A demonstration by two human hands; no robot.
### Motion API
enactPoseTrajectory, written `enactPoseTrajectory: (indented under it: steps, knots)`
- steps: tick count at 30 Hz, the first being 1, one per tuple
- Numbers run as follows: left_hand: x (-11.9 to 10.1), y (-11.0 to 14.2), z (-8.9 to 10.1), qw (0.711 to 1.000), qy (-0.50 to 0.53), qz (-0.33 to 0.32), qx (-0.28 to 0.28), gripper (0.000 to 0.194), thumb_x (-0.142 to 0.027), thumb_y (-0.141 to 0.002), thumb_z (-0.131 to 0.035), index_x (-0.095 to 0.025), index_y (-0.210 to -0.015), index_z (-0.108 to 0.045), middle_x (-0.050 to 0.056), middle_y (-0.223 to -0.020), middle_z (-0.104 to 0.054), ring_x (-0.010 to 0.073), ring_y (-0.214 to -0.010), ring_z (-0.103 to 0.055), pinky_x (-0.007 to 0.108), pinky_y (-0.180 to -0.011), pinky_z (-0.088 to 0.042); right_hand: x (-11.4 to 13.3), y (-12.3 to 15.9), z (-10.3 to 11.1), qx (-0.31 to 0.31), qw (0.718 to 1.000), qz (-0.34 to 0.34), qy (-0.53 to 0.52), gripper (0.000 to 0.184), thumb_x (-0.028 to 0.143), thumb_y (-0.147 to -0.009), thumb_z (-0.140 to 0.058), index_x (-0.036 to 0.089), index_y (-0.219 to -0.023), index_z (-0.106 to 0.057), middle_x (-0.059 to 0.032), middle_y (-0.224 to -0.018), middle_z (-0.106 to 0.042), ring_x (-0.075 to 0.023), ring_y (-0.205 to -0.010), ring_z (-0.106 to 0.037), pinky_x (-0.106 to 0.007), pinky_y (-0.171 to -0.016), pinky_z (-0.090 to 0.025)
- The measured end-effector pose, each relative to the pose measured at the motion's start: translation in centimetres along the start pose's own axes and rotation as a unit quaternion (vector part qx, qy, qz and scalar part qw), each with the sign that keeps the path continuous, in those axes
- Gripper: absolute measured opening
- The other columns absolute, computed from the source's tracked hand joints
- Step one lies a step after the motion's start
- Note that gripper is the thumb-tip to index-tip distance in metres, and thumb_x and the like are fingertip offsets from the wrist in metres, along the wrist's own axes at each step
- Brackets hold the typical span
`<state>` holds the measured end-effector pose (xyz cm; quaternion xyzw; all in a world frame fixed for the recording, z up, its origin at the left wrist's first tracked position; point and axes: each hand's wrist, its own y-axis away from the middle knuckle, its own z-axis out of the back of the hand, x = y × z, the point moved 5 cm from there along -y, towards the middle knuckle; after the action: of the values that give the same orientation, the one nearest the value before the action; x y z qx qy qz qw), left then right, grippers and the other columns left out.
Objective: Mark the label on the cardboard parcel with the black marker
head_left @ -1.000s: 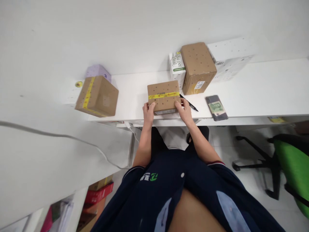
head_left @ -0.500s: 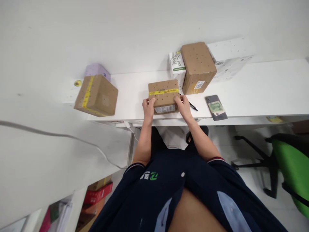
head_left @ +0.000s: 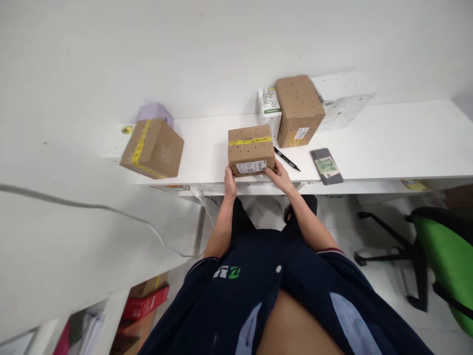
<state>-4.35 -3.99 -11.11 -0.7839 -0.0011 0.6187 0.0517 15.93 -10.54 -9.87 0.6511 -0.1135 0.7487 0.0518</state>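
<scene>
A small brown cardboard box with yellow tape [head_left: 251, 151] sits at the front edge of a long white desk [head_left: 373, 158], the print on its white paper label [head_left: 251, 167] too small to read. The left hand [head_left: 230, 182] and the right hand [head_left: 279, 177] grip its near lower corners, one at each side.

Behind it, a white carton with a green band [head_left: 270, 112] reads "Su·per Meal". Against that stands a larger brown cardboard box [head_left: 300, 98]; its white sticker carries a code that cannot be made out. A black pen [head_left: 288, 159] lies just beside the right hand, and farther right a dark grey phone [head_left: 326, 166] bears a green banknote. White characters and a green logo mark the navy shirt [head_left: 303, 261].

To the left, a brown box with yellow tape along its edge [head_left: 153, 145] stands before a lilac box [head_left: 155, 112]. A white wall [head_left: 221, 54] backs the desk; a green-seated swivel chair [head_left: 445, 266] stands on the pale floor at right.
</scene>
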Motion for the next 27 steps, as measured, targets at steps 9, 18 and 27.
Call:
enactPoseTrajectory:
  steps: [9, 18, 27]
  knots:
    - [-6.4, 2.0, -1.1, 0.937, -0.282, -0.205, -0.008, 0.073, -0.071, -0.088, -0.048, -0.023, -0.142, -0.048, 0.014, -0.14, -0.048, 0.0256, -0.136, -0.044, 0.042, -0.117, -0.036, 0.2, 0.7, -0.8, -0.011, 0.993, -0.058, -0.1, 0.06, 0.063, -0.078, -0.062, 0.019, -0.119, -0.06, -0.0083, -0.121, -0.068, -0.0223, -0.109, -0.062, -0.036, -0.098, -0.05]
    - [-11.8, 3.7, -3.3, 0.819, -0.447, -0.357, -0.036, 0.048, -0.048, -0.093, -0.053, -0.018, -0.13, -0.058, 0.016, -0.133, -0.055, 0.0266, -0.13, -0.046, 0.045, -0.115, -0.034, -0.4, 2.2, -4.9, 0.035, 0.93, -0.212, -0.298, 0.045, 0.056, -0.071, -0.074, 0.019, -0.095, -0.064, -0.0016, -0.084, -0.07, -0.0131, -0.072, -0.065, -0.024, -0.064, -0.052]
    - [-10.1, 2.5, -4.7, 0.799, -0.472, -0.37, 0.039, 0.032, -0.035, -0.096, -0.047, -0.02, -0.117, -0.064, 0.014, -0.13, -0.057, 0.0275, -0.136, -0.041, 0.049, -0.116, -0.035, 0.7, 1.8, -0.2, 0.049, 0.978, -0.198, 0.042, 0.027, 0.041, -0.087, -0.062, 0.017, -0.075, -0.062, -0.0018, -0.066, -0.066, -0.0114, -0.052, -0.055, -0.023, -0.053, -0.045]
